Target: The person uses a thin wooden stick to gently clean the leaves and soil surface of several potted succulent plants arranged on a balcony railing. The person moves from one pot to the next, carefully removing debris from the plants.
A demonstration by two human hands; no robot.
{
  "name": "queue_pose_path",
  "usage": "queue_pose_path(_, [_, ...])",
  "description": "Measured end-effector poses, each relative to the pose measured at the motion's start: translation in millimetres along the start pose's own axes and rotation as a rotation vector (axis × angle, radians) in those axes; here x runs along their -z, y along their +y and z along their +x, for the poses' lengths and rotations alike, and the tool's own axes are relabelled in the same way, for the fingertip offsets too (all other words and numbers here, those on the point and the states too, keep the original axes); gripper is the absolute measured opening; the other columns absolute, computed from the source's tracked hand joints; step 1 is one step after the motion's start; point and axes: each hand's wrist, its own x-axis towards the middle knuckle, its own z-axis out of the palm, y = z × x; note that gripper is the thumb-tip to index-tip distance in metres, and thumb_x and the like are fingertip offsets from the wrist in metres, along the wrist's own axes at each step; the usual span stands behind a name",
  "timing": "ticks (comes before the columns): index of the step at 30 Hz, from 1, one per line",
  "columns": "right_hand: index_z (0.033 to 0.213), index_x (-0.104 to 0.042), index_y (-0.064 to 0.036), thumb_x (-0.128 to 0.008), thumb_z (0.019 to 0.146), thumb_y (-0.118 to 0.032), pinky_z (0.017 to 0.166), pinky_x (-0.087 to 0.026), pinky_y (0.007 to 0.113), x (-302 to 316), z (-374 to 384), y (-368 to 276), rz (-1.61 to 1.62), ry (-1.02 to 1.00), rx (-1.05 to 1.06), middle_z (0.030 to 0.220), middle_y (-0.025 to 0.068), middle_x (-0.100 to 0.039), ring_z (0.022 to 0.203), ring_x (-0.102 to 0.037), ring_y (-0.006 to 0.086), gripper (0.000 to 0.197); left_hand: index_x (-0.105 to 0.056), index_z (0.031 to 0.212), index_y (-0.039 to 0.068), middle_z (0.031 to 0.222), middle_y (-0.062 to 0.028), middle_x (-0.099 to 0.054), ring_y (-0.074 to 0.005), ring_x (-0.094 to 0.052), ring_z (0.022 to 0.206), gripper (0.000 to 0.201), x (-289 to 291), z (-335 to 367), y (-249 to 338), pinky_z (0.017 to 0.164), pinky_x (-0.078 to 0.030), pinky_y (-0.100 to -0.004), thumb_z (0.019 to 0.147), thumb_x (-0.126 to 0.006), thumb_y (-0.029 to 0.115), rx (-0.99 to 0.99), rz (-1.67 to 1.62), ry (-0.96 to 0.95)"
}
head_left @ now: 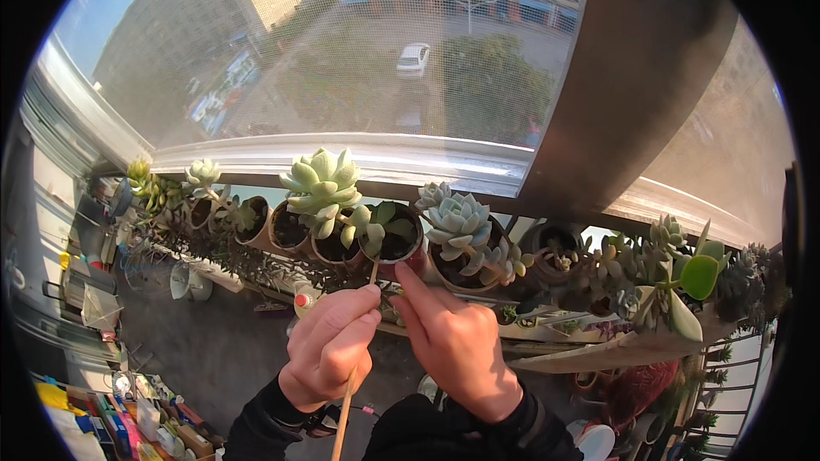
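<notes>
a thin wooden stick (352,393) is gripped in the left hand (329,348), fingers clenched round it, tip raised twd a small brown pot (395,243) w/ a green succulent. the right hand (457,346) is held just beside, index extended to the pot's lower rim; nothing is seen grasped. a pale rosette succulent (323,183) is seen to the left on the ledge.

My left hand (329,350) pinches a thin, matt wooden stick (348,401); the pots (290,230) look like dull terracotta (rims dusty), the succulent (323,183) leaves waxy and smooth.
</notes>
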Motion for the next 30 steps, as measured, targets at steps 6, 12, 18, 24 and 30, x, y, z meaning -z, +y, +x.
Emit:
queue_pose_path(6, [0.124,-0.067,-0.0046,-0.073,0.089,-0.012,0.056,-0.052,0.037,-2,-3,4,0.019,0.008,0.003,0.076,0.0105,-0.067,0.064,-0.067,0.0292,0.037,-0.052,0.104,-0.004,0.101,-0.0249,-0.069,-0.0372,-0.071,0.082,0.033,2,-3,-2,0.070,-0.062,-0.0398,0.078,-0.067,-0.018,-0.030,-0.050,-0.090])
queue_pose_path(12, [0.126,-0.065,-0.0046,-0.072,0.089,-0.013,0.058,-0.054,0.038,-2,-4,4,0.004,0.022,-0.029,0.079,0.0109,-0.069,0.068,-0.068,0.0305,0.039,-0.049,0.108,-0.003,0.105,-0.0268,-0.069,-0.0287,-0.073,0.082,0.018,-3,-16,-2,0.075,-0.063,-0.0359,0.095,-0.060,-0.009,0.181,-0.211,0.080])
queue_pose_path(18, [0.133,-0.054,-0.0031,-0.069,0.092,-0.015,0.062,-0.056,0.042,1,10,-3,-0.033,-0.070,-0.078,0.090,0.0146,-0.073,0.077,-0.070,0.0359,0.045,-0.042,0.110,0.003,0.106,-0.0221,-0.067,-0.0245,-0.072,0.078,0.013,-7,-24,-3,0.073,-0.061,-0.0345,0.102,-0.051,-0.003,0.411,-0.313,0.249])
queue_pose_path(24, [0.127,-0.055,-0.0026,-0.068,0.093,-0.017,0.062,-0.056,0.044,-6,27,-3,-0.025,-0.222,-0.151,0.085,0.0143,-0.073,0.075,-0.071,0.0369,0.039,-0.040,0.110,0.002,0.104,-0.0231,-0.067,-0.0254,-0.072,0.079,0.013,-20,-39,-7,0.074,-0.062,-0.0352,0.103,-0.051,-0.001,0.532,-0.458,0.445])
queue_pose_path(30, [0.120,-0.064,-0.0037,-0.075,0.088,-0.012,0.056,-0.053,0.035,7,15,-18,0.064,-0.072,-0.056,0.082,0.0118,-0.073,0.065,-0.070,0.0291,0.035,-0.038,0.110,0.006,0.100,-0.0199,-0.065,-0.0221,-0.067,0.066,0.018,0,-31,10,0.060,-0.060,-0.0325,0.104,-0.055,0.011,0.476,-0.423,0.561])
